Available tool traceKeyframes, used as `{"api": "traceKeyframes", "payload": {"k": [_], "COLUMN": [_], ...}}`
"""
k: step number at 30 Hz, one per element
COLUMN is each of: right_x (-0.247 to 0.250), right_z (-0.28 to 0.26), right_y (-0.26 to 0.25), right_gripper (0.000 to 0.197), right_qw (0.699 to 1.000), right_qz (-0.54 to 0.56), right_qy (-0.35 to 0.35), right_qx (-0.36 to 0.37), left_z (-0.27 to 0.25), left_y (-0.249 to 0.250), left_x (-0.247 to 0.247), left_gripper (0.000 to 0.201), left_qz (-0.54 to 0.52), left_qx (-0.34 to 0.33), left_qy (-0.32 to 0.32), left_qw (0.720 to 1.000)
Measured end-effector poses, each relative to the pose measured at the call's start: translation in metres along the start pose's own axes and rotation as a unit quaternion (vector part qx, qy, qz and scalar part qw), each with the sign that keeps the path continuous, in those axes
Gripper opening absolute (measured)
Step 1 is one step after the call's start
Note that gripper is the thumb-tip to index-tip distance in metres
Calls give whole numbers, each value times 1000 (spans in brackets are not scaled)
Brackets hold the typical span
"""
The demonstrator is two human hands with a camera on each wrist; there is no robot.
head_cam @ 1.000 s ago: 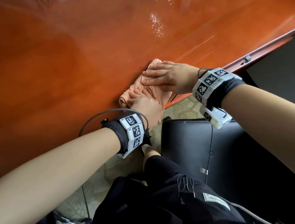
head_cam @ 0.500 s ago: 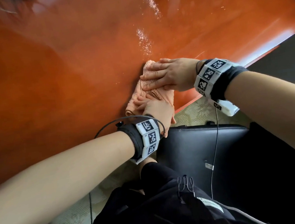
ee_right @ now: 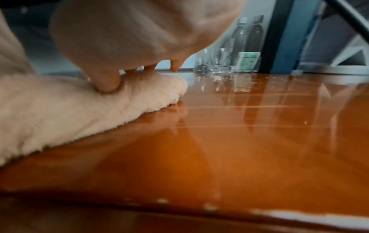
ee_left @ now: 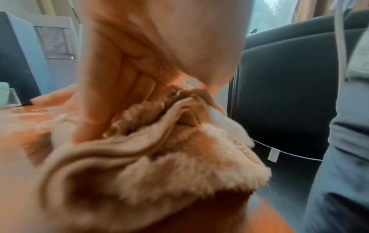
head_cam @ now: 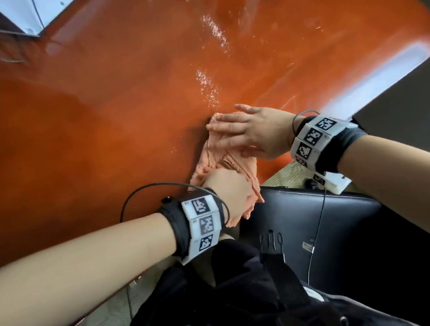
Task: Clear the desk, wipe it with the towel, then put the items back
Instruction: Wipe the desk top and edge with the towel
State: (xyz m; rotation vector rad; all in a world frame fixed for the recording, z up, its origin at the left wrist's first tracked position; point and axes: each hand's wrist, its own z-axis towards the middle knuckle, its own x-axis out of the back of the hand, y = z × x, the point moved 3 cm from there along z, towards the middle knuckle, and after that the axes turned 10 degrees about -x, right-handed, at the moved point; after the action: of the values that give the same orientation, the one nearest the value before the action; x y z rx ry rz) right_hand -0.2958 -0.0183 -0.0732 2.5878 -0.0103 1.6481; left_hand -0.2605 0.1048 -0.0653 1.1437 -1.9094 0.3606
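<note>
Fingers of the right hand (head_cam: pixel 256 134) lie flat, pressing the fluffy peach-coloured towel (head_cam: pixel 221 159) onto the glossy orange wooden desk (head_cam: pixel 96 122); just beneath, the left hand (head_cam: pixel 227 188) clutches its bunched end at the desk edge.

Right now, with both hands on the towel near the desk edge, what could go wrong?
1. Part of the towel hangs past the desk edge beside the left hand, which grips it; a pull toward the chair could drag it off.
2. The right hand only presses flat, so the bunched towel might slip under it.
3. Droplets ahead may smear if missed.
</note>
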Motion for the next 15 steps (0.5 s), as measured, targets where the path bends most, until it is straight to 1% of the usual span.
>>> {"api": "traceKeyframes", "payload": {"k": [1,2,3,4,5,6,8,9,10,12,13,14,15], "right_x": [0,-3,-5,-7,-9,-11,-13,-14,-15,-21,-25,-28,-32], "right_z": [-2,-4,-6,-10,-15,-19,-28,-32,-36,-41,-43,-43,-44], "right_y": [0,-1,1,4,5,4,-2,-7,-13,-25,-31,-38,-46], "right_gripper": [60,62,63,63,62,60,54,52,51,47,43,41,40], "right_qw": [998,994,986,974,961,946,905,883,861,815,789,763,738], "right_qz": [48,83,120,161,191,220,272,288,297,307,319,337,362], "right_qy": [16,42,68,73,95,118,161,179,192,205,204,201,194], "right_qx": [-30,-60,-98,-139,-176,-208,-285,-325,-365,-447,-484,-513,-535], "left_z": [-4,-6,-13,-17,-21,-25,-37,-42,-46,-47,-45,-45,-46], "left_y": [-2,-4,-8,-15,-22,-28,-40,-46,-49,-61,-69,-74,-79], "left_x": [0,-3,-1,-2,-2,-5,-4,-5,-9,-16,-19,-22,-18], "left_gripper": [45,47,48,48,45,40,34,32,26,4,14,31,47], "left_qz": [42,71,60,72,79,75,80,101,132,194,218,224,226], "left_qx": [-2,-8,4,19,25,17,11,-4,-30,-47,-54,-52,-24], "left_qy": [32,32,22,25,40,77,96,118,153,188,186,173,175], "left_qw": [999,997,998,997,996,994,992,988,979,962,956,958,958]}}
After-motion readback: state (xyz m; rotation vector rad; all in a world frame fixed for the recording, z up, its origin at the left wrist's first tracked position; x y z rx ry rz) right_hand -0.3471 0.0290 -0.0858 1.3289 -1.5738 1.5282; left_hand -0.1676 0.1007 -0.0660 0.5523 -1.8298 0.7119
